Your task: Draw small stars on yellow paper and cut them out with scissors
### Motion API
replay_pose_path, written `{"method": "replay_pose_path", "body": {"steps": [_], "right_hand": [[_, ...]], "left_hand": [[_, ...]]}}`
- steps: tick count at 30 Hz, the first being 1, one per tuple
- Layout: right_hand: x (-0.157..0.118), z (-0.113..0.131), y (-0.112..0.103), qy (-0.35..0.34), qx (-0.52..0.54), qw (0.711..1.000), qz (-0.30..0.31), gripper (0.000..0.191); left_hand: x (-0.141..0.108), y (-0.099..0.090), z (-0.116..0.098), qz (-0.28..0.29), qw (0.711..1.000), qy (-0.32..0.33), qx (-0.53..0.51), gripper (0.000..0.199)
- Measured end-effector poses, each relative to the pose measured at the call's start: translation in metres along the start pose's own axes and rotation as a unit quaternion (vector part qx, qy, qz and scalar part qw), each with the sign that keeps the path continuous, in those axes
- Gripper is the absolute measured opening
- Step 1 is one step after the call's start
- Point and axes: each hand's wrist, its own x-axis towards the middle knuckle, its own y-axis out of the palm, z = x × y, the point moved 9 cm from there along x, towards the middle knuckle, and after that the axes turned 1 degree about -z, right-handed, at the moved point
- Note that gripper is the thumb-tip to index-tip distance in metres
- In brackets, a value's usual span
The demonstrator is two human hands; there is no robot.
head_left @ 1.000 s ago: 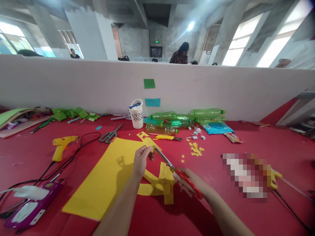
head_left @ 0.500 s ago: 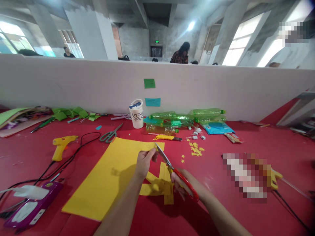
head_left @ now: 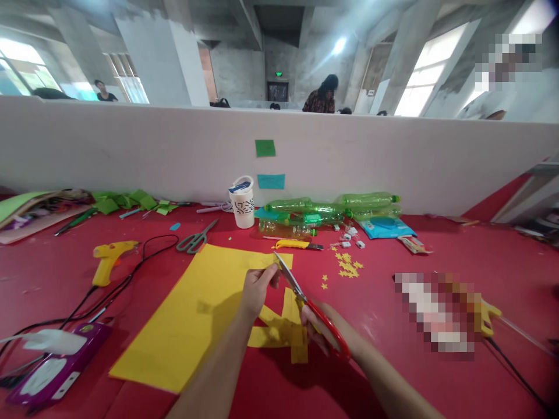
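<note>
My right hand (head_left: 318,326) is closed round the red handles of a pair of scissors (head_left: 329,327). Their blades point up and left, and the tip reaches my left hand's fingertips. Thumb and fingers of my left hand (head_left: 258,288) are pinched together on what looks like a small piece of yellow paper, barely distinct from the yellow behind it. Under the left forearm lies a large yellow sheet (head_left: 174,326). Cut yellow paper strips (head_left: 299,343) lie below both hands. Several small yellow stars (head_left: 348,269) are scattered to the right of the blades.
A yellow utility knife (head_left: 292,244), green plastic bottles (head_left: 327,212) and a white cup (head_left: 243,206) stand or lie behind my hands. Grey-green scissors (head_left: 196,240), a yellow glue gun (head_left: 109,262), its cable and a purple power strip (head_left: 59,366) are at left.
My hands and the scissors have hardly moved; the handles have shifted very slightly left. In the background, a person at far left and one at far right have changed position.
</note>
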Motion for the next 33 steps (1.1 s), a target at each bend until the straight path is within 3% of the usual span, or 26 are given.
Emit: {"method": "replay_pose_path", "body": {"steps": [14, 33], "right_hand": [[0.005, -0.011, 0.001, 0.012, 0.003, 1.0, -0.009, 0.047], [0.0, -0.002, -0.002, 0.026, -0.017, 0.999, -0.021, 0.047]], "left_hand": [[-0.002, 0.0, -0.001, -0.005, 1.0, -0.001, -0.009, 0.03], [0.001, -0.002, 0.001, 0.002, 0.999, -0.001, -0.043, 0.028]]}}
